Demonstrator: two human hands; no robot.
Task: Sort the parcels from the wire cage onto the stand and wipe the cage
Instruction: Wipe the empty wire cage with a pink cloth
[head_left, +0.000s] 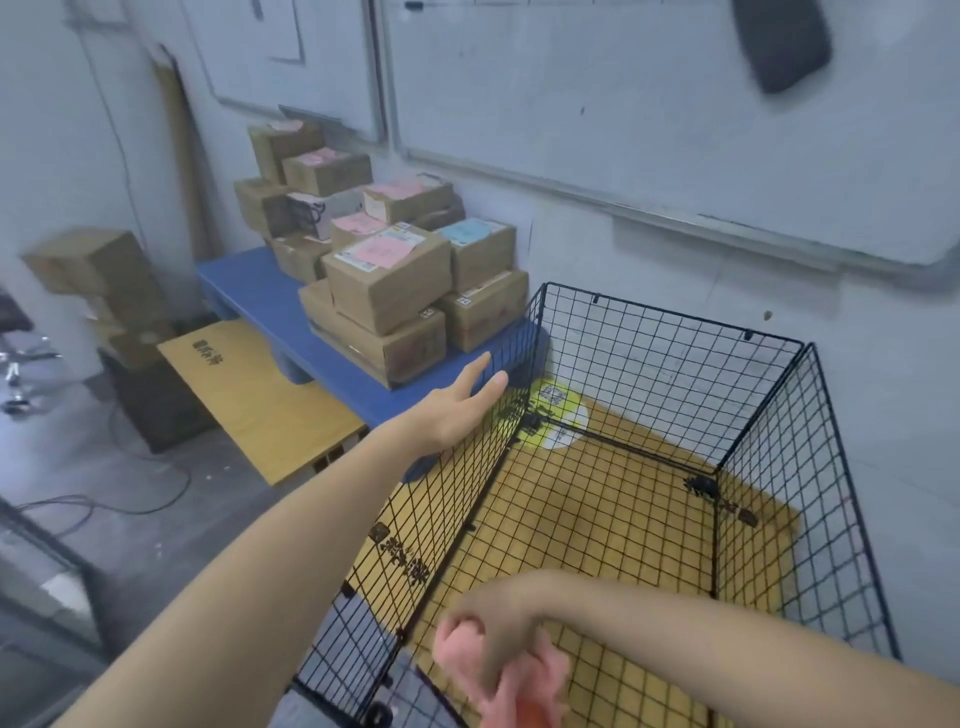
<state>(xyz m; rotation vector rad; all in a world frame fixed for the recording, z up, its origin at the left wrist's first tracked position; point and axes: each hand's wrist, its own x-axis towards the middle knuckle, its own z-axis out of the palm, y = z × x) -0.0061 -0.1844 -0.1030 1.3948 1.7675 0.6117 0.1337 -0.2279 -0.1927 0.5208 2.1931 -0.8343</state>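
Observation:
The black wire cage (670, 374) stands on yellow cardboard at the right, with no parcels inside. Several brown parcels (387, 283) with pink and blue labels are stacked on the blue stand (249, 291) to its left. My left hand (457, 410) reaches out flat, fingers apart, at the top of the cage's left wall; I cannot tell whether it touches the wire. My right hand (493, 639) is low at the cage's near side, closed around a pink cloth (535, 691).
A flat yellow cardboard sheet (260, 400) lies on the floor left of the stand. More boxes (98, 270) are piled at the far left. Cables (130, 499) trail across the grey floor. Whiteboards (649, 114) cover the wall behind.

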